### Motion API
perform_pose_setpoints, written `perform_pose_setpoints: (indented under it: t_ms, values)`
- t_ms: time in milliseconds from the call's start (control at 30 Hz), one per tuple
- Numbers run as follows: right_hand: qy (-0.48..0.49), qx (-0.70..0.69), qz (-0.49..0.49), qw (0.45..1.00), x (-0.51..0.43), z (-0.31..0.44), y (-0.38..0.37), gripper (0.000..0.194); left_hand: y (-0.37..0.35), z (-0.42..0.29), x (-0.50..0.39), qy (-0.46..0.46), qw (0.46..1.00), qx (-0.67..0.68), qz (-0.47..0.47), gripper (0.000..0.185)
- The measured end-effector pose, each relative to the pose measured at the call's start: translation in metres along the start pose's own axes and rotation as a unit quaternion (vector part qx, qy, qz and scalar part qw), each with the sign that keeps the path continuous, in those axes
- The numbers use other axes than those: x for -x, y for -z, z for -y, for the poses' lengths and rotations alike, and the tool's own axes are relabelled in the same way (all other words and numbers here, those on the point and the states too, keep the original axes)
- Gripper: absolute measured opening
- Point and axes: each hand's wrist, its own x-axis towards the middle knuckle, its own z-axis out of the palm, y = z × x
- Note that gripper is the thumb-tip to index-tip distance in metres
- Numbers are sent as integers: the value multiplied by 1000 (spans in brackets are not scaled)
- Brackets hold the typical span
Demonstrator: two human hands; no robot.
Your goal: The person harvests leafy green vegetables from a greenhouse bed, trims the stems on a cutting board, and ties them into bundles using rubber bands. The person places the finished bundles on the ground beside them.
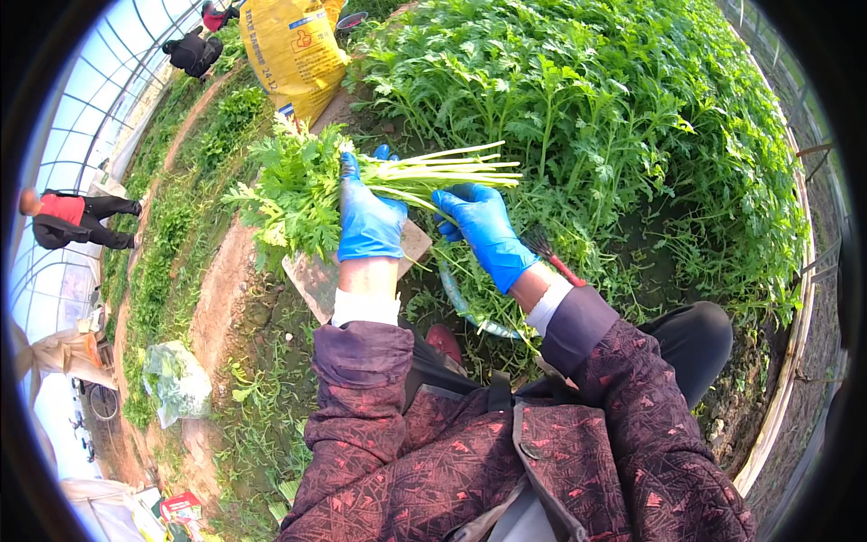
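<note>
My left hand (370,210), in a blue disposable glove, is closed around a bunch of leafy greens (298,183), leaves to the left and pale cut stems to the right. My right hand (484,227), gloved alike, pinches a single stem at the lower side of the bunch. Beneath the bunch lies a flat board (311,281), partly hidden by my left arm. A brush-like tool with dark bristles and a red handle (567,271) rests near my right wrist. Below my right hand, a curved bluish band or rim (455,298) lies among loose greens.
Dense standing greens (576,101) fill the upper right. A yellow printed sack (294,54) stands at the upper left, and a clear plastic bag with greens (176,383) sits at the lower left. One person (74,217) stands at far left; others are at the top left.
</note>
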Motion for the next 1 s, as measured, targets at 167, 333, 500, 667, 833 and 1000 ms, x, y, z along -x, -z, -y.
perform_pose_setpoints:
  t_ms: [167,333,500,667,833,1000]
  values:
    - [155,310,-66,936,-6,-7,-12,27,3,2,-1,-24,1000,-12,-8,58]
    - [400,418,-53,814,-9,-9,4,19,5,-3,-3,-29,999,-15,-27,56]
    - [337,395,-43,853,-14,-24,17,17,6,-2,-4,-28,999,-25,-37,58]
    - [283,550,-29,785,-15,-32,71,16,6,-12,-4,-5,999,18,-35,62]
    - [-11,753,73,654,6,4,127,27,9,-19,-4,-24,999,1,-25,57]
    - [481,375,-168,774,6,47,79,12,-4,-11,5,5,996,22,84,36]
